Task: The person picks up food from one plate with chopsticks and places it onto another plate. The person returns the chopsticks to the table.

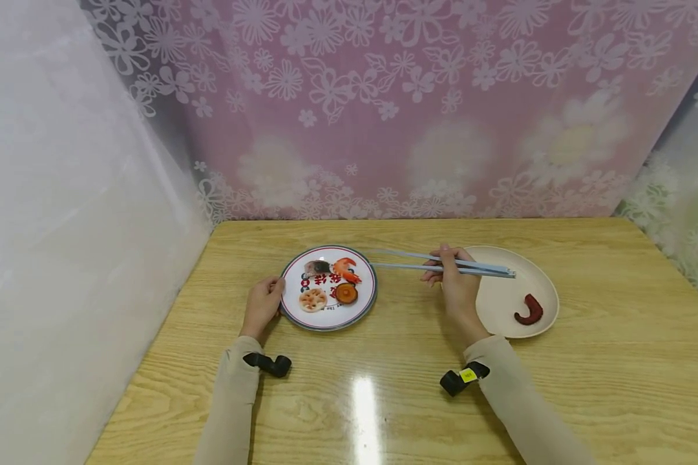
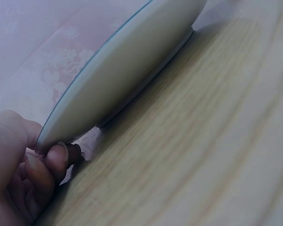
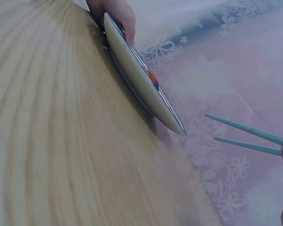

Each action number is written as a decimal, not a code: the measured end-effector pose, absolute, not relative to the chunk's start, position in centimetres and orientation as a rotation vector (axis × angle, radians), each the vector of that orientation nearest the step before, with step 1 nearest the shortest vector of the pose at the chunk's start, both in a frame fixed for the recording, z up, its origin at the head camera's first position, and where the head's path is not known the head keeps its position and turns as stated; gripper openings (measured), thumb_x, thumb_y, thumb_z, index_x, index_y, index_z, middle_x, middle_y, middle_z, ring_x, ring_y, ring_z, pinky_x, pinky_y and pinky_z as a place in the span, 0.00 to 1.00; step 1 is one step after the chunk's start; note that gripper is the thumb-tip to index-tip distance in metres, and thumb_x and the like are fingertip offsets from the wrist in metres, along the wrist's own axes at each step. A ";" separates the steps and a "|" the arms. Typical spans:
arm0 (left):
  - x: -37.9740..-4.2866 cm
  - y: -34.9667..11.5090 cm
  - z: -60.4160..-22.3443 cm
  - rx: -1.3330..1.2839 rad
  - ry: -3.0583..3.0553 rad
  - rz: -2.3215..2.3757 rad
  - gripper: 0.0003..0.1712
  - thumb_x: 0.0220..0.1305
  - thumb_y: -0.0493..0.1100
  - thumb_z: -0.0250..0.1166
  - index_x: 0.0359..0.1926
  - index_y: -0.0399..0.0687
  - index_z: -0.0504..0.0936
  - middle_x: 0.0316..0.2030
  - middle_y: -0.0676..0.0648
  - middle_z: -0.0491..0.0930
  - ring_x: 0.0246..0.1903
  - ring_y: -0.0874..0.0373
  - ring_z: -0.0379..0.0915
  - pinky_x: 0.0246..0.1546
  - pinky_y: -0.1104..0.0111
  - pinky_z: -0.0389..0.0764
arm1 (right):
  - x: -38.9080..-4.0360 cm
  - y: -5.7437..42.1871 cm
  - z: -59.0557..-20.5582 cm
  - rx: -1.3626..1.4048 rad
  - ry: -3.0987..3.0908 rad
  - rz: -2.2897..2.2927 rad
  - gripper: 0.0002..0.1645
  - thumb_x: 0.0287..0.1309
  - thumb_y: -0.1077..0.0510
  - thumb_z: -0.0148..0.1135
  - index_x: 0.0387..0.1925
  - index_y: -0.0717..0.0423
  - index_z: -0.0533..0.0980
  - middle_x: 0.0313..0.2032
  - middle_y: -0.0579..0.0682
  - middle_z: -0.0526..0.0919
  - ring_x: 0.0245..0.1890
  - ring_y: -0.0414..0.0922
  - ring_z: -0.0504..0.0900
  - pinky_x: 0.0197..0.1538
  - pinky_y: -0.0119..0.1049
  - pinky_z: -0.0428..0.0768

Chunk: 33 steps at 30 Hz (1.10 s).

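My left hand (image 1: pixel 264 302) pinches the left rim of a white plate (image 1: pixel 291 287) edged in blue and red, thumb on top and fingers beneath. On the plate lie a shrimp (image 1: pixel 346 269), a brown mushroom cap (image 1: pixel 346 294), a lotus root slice (image 1: pixel 313 299) and a grey-and-dark food piece (image 1: pixel 317 268). My right hand (image 1: pixel 457 284) holds a pair of pale blue chopsticks (image 1: pixel 407 266), their tips apart and pointing left toward the plate's right rim. Nothing is between the tips. In the right wrist view the chopsticks (image 3: pixel 245 134) stand above the table, apart from the plate (image 3: pixel 132 75).
A cream plate (image 1: pixel 500 303) stands at the right, partly behind my right hand, with a dark red curled food piece (image 1: pixel 530 310) on it. Both rest on the wooden table (image 1: pixel 326 387). A pink flowered curtain (image 1: pixel 384 129) hangs behind; a white sheet (image 1: pixel 81 226) borders the left.
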State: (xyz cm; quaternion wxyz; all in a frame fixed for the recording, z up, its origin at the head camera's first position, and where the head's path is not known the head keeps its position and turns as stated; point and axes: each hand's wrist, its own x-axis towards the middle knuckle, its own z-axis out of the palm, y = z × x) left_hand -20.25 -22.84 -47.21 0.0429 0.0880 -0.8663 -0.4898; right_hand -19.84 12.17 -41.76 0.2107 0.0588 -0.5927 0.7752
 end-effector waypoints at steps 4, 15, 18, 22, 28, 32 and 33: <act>-20.3 -22.7 -47.2 0.274 -2.648 -1.496 0.20 0.73 0.46 0.52 0.52 0.34 0.78 0.25 0.45 0.78 0.14 0.62 0.67 0.16 0.71 0.70 | -19.6 14.4 -42.0 0.129 -1.618 2.137 0.24 0.70 0.57 0.53 0.37 0.81 0.72 0.22 0.55 0.83 0.13 0.42 0.80 0.14 0.30 0.74; -20.5 -23.0 -47.6 0.270 -2.633 -1.476 0.20 0.72 0.47 0.52 0.50 0.36 0.80 0.24 0.46 0.76 0.15 0.60 0.66 0.16 0.70 0.70 | -17.1 22.3 -42.5 0.006 -1.553 2.120 0.21 0.66 0.56 0.58 0.34 0.76 0.75 0.23 0.59 0.83 0.13 0.44 0.80 0.14 0.30 0.74; -20.4 -23.0 -47.7 0.273 -2.644 -1.480 0.20 0.72 0.48 0.52 0.50 0.36 0.80 0.24 0.46 0.77 0.15 0.61 0.67 0.17 0.70 0.70 | -16.3 24.2 -42.4 -0.095 -1.546 2.113 0.20 0.65 0.55 0.59 0.34 0.73 0.76 0.24 0.59 0.83 0.13 0.44 0.80 0.13 0.30 0.73; -20.5 -22.9 -47.7 0.262 -2.643 -1.491 0.20 0.72 0.47 0.52 0.50 0.35 0.79 0.25 0.45 0.77 0.15 0.61 0.67 0.17 0.70 0.70 | -15.6 26.2 -42.0 -0.133 -1.534 2.083 0.19 0.65 0.56 0.59 0.34 0.73 0.76 0.24 0.58 0.84 0.14 0.44 0.80 0.15 0.30 0.75; -20.3 -23.0 -47.6 0.263 -2.633 -1.495 0.19 0.72 0.46 0.52 0.50 0.35 0.79 0.23 0.46 0.75 0.14 0.61 0.66 0.16 0.70 0.70 | -14.3 28.3 -42.3 -0.192 -1.474 2.093 0.17 0.65 0.58 0.59 0.32 0.74 0.76 0.24 0.57 0.84 0.14 0.45 0.81 0.17 0.29 0.77; -20.1 -22.9 -47.6 0.264 -2.634 -1.495 0.19 0.72 0.46 0.52 0.51 0.35 0.79 0.24 0.46 0.75 0.15 0.61 0.67 0.16 0.70 0.70 | -13.0 29.6 -42.9 -0.266 -1.363 2.138 0.17 0.64 0.60 0.59 0.32 0.76 0.76 0.23 0.59 0.83 0.13 0.46 0.80 0.15 0.30 0.75; -20.1 -22.9 -47.6 0.261 -2.635 -1.494 0.19 0.72 0.46 0.52 0.51 0.35 0.79 0.24 0.46 0.76 0.15 0.61 0.67 0.16 0.70 0.70 | -12.7 29.8 -43.0 -0.272 -1.329 2.146 0.17 0.64 0.61 0.59 0.32 0.77 0.75 0.22 0.59 0.83 0.12 0.47 0.80 0.14 0.30 0.75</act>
